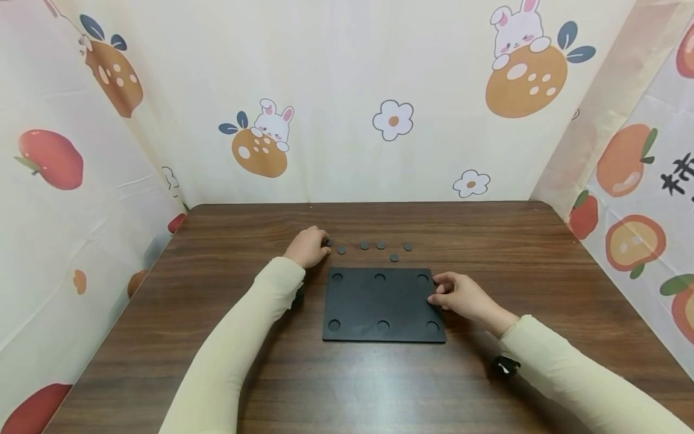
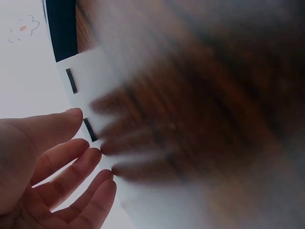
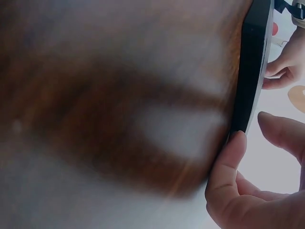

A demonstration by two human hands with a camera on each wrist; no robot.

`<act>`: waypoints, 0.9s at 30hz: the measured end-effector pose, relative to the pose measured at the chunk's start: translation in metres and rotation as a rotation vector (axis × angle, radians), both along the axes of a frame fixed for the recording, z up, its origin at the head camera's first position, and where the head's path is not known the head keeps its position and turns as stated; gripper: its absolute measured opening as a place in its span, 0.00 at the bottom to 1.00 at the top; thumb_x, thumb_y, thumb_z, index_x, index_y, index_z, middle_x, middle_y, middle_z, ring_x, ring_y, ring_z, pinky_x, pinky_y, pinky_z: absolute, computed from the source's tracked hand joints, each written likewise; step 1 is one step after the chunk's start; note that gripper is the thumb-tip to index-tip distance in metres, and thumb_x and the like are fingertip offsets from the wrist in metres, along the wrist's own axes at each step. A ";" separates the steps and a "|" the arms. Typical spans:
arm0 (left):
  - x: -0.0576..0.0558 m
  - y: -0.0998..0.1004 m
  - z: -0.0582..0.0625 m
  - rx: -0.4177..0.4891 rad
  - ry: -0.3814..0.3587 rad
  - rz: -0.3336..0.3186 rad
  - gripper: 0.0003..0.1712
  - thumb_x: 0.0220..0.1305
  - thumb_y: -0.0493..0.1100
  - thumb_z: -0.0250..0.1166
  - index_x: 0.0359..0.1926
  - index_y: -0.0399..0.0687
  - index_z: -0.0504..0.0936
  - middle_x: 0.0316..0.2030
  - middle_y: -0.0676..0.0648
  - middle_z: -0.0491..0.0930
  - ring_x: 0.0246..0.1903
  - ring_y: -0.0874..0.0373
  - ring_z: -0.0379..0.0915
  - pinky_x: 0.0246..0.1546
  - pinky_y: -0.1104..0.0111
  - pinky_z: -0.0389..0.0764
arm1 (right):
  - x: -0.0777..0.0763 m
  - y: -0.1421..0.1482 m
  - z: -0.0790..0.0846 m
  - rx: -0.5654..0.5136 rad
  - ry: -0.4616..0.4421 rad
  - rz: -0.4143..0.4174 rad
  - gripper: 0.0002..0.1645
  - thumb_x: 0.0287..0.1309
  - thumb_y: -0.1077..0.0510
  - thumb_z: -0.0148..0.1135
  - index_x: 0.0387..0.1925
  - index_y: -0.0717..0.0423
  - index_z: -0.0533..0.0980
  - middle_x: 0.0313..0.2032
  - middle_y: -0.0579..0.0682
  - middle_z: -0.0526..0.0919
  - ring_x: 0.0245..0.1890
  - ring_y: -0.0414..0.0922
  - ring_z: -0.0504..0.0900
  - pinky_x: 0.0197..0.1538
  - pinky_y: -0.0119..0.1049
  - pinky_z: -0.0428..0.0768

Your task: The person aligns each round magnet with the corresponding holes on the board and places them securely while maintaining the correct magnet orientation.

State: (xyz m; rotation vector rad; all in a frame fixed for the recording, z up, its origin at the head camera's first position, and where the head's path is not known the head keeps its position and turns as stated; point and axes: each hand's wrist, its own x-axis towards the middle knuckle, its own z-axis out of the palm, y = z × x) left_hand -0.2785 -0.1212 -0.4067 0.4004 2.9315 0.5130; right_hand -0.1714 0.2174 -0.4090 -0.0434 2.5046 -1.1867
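Observation:
Several small dark discs (image 1: 381,245) lie on the table behind a flat black board (image 1: 379,304) that has round recesses along its front and back edges. My left hand (image 1: 307,247) is at the leftmost disc (image 1: 329,242). In the left wrist view this disc (image 2: 89,130) lies flat between the thumb and the bent fingers, which stand apart around it. My right hand (image 1: 461,295) is at the board's right edge. In the right wrist view a bent fingertip (image 3: 238,138) touches the board's side (image 3: 252,62), while the thumb hovers above it with a gap.
The brown wooden table (image 1: 352,386) ends at a cloth backdrop (image 1: 336,120) printed with rabbits, fruit and flowers. Similar cloth hangs at the left and right sides. Another disc (image 2: 71,80) lies just past the left fingertips.

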 end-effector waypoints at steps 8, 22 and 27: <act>-0.003 0.004 0.001 -0.039 0.013 0.009 0.18 0.68 0.43 0.63 0.57 0.43 0.81 0.52 0.42 0.78 0.51 0.48 0.77 0.53 0.58 0.79 | 0.001 -0.001 -0.001 0.009 0.013 0.007 0.37 0.57 0.60 0.68 0.64 0.70 0.64 0.38 0.54 0.74 0.32 0.45 0.75 0.34 0.36 0.75; -0.009 0.006 0.000 -0.030 0.007 0.050 0.16 0.68 0.42 0.63 0.54 0.42 0.81 0.52 0.42 0.79 0.52 0.47 0.77 0.52 0.56 0.79 | 0.002 -0.001 -0.002 0.010 0.030 0.019 0.37 0.56 0.60 0.69 0.63 0.70 0.65 0.37 0.54 0.73 0.32 0.45 0.72 0.34 0.37 0.72; -0.013 0.005 -0.002 -0.004 0.003 0.055 0.15 0.68 0.41 0.63 0.53 0.42 0.82 0.51 0.42 0.81 0.52 0.47 0.78 0.52 0.56 0.79 | 0.001 -0.001 -0.003 0.018 0.032 0.022 0.37 0.56 0.60 0.69 0.63 0.69 0.65 0.37 0.54 0.74 0.32 0.45 0.72 0.34 0.37 0.72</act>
